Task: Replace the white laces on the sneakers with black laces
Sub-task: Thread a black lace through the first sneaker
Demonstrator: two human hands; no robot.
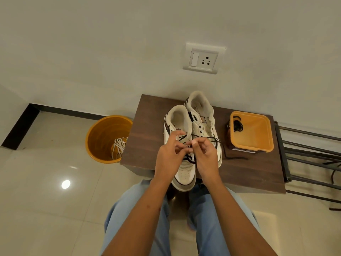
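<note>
Two white sneakers stand side by side on a dark wooden table (151,115), toes toward me. The left sneaker (181,174) carries a black lace (222,147) partly threaded through its eyelets, one end trailing to the right across the tabletop. My left hand (170,157) and my right hand (204,157) meet over this shoe's tongue, fingers pinching the lace. The right sneaker (203,119) shows bare eyelets with no lace. White laces (119,146) lie in an orange bucket (103,137) on the floor at left. Another black lace (238,125) is coiled in an orange tub (258,133).
The orange tub sits at the table's right, on a dark box. A metal rack (310,157) stands right of the table. A wall socket (203,59) is above. My legs in blue jeans (208,222) are below the table edge, on a glossy tiled floor.
</note>
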